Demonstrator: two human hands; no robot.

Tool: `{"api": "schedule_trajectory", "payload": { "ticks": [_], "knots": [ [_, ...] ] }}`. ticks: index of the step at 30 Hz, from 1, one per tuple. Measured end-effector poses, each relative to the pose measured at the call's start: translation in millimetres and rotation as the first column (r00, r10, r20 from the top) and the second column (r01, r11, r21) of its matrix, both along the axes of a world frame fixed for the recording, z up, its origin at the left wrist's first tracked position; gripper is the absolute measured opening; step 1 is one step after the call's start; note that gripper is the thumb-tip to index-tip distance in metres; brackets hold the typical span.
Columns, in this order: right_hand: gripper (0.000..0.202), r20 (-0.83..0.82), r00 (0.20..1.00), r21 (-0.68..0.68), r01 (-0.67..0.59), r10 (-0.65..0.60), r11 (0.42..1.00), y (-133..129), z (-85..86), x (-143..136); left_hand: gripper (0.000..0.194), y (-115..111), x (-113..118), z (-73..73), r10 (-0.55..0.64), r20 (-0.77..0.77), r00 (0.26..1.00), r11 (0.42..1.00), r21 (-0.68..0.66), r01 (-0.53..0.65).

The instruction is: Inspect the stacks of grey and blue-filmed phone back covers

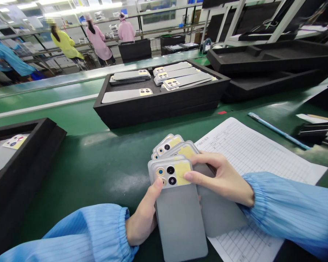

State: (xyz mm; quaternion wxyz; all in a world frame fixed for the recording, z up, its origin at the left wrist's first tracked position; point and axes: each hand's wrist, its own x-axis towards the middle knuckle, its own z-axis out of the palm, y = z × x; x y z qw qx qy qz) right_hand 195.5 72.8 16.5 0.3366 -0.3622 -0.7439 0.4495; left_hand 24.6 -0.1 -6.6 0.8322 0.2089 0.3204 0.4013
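A grey phone back cover [182,222] with camera rings and a yellow film lies uppermost in a fanned bunch of similar covers. My left hand [144,213] grips its left side, the thumb over the lower left camera ring and the other fingers hidden beneath. From the right, my right hand [221,176] pinches the top right corner, thumb on the yellow film. Under it, more phone back covers [221,211] spread out to the right and behind, partly over a printed sheet [243,145] on the green bench.
Ahead stands a black tray [158,109] with stacked covers. Another black tray [43,145] is at the left, and stacked black trays [262,58] are at the back right. A blue pen [278,131] lies beside the sheet. Several people work in the background.
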Motion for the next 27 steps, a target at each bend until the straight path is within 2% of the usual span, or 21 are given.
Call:
{"api": "schedule_trajectory", "payload": {
  "ticks": [2, 6, 10, 13, 17, 22, 27],
  "knots": [
    [0.006, -0.005, 1.000, 0.015, -0.006, 0.006, 1.000, 0, -1.8, 0, 0.054, 0, 0, -0.4, 0.021, -0.001, 1.000, 1.000, 0.007, -0.021],
    [0.007, -0.024, 0.999, 0.010, -0.035, 0.036, 0.999, 1, -2.3, 1, 0.045, 0, -1, 0.8, 0.108, -0.108, 0.988, 0.992, 0.084, -0.099],
    [0.013, -0.033, 0.999, -0.005, -0.034, 0.033, 0.999, 1, -0.8, 1, 0.055, 1, -2, 3.6, 0.101, -0.222, 0.970, 0.991, 0.105, -0.079],
    [0.021, -0.053, 0.996, -0.039, -0.078, 0.076, 0.996, 1, 0.1, 0, 0.058, 1, -1, 5.3, 0.095, -0.259, 0.961, 0.991, 0.115, -0.067],
    [0.017, -0.063, 0.993, -0.104, -0.102, 0.096, 0.989, 1, 1.5, -1, 0.060, 0, 1, 5.3, 0.131, -0.284, 0.950, 0.986, 0.134, -0.096],
    [0.015, -0.165, 0.984, -0.192, 0.036, -0.069, 0.981, 4, 5.6, 7, 0.055, -1, 2, 4.5, 0.115, -0.273, 0.955, 0.991, 0.096, -0.092],
    [0.016, -0.264, 0.921, -0.265, 0.216, -0.287, 0.940, 15, 9.7, 18, 0.037, 0, 2, 7.2, 0.060, -0.318, 0.946, 0.994, 0.110, -0.026]
  ]
}}
